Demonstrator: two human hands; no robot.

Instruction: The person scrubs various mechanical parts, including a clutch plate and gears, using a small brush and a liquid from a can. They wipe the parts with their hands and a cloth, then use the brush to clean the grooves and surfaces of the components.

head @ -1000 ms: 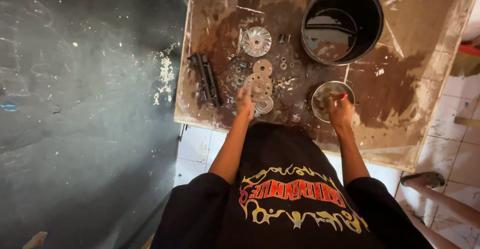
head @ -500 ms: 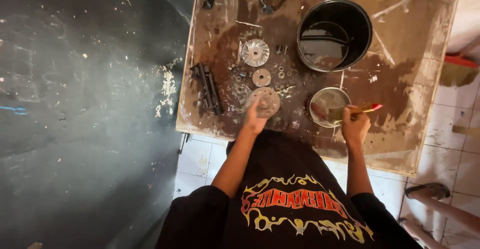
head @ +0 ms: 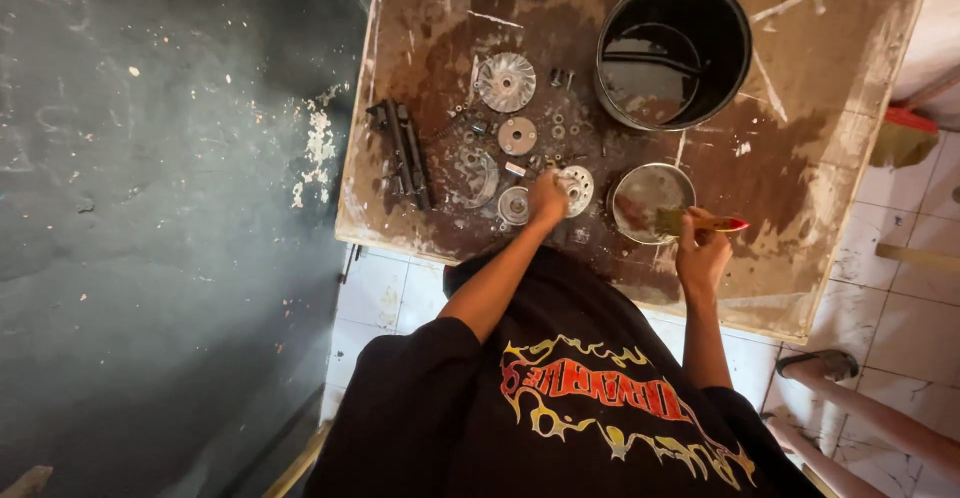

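Both hands moved: left hand [head: 546, 199] now grips the round metal disc [head: 574, 190].

left hand [head: 546, 201] grips disc [head: 575, 190], right hand [head: 702, 255] holds brush [head: 700, 223].

A round, pale metal disc with holes [head: 575, 190] lies flat near the stained table's front edge, partly covered by fingers; a paintbrush with a red handle [head: 700, 223] lies roughly level, bristles over the rim of a shallow round metal bowl [head: 645, 198].
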